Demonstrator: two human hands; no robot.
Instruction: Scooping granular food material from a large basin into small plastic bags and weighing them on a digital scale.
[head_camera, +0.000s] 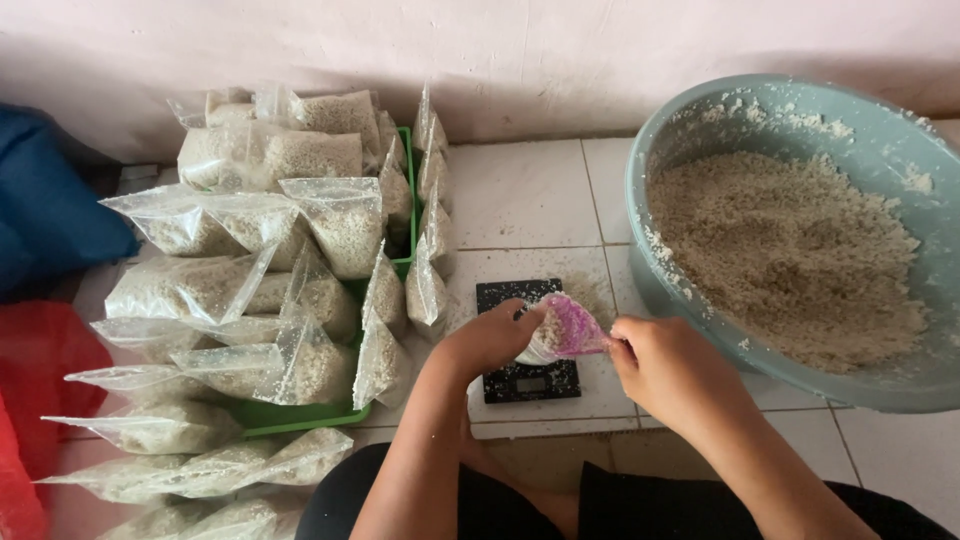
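Note:
My left hand (487, 338) and my right hand (668, 368) together hold a small clear plastic bag (563, 330) with a pink tint, partly filled with pale crumbly grain. The bag hovers just over a small black digital scale (528, 382) on the white tiled floor. My left hand grips the bag's left side; my right hand pinches its right end. A large grey-green basin (690, 290) full of the same crumbly grain (790, 250) stands to the right, close to my right hand.
Several filled clear bags (330, 215) are heaped on and around a green tray (300, 414) at the left. A blue cloth (50, 215) and red plastic (40, 370) lie at the far left. A pink wall (520, 60) closes off the back.

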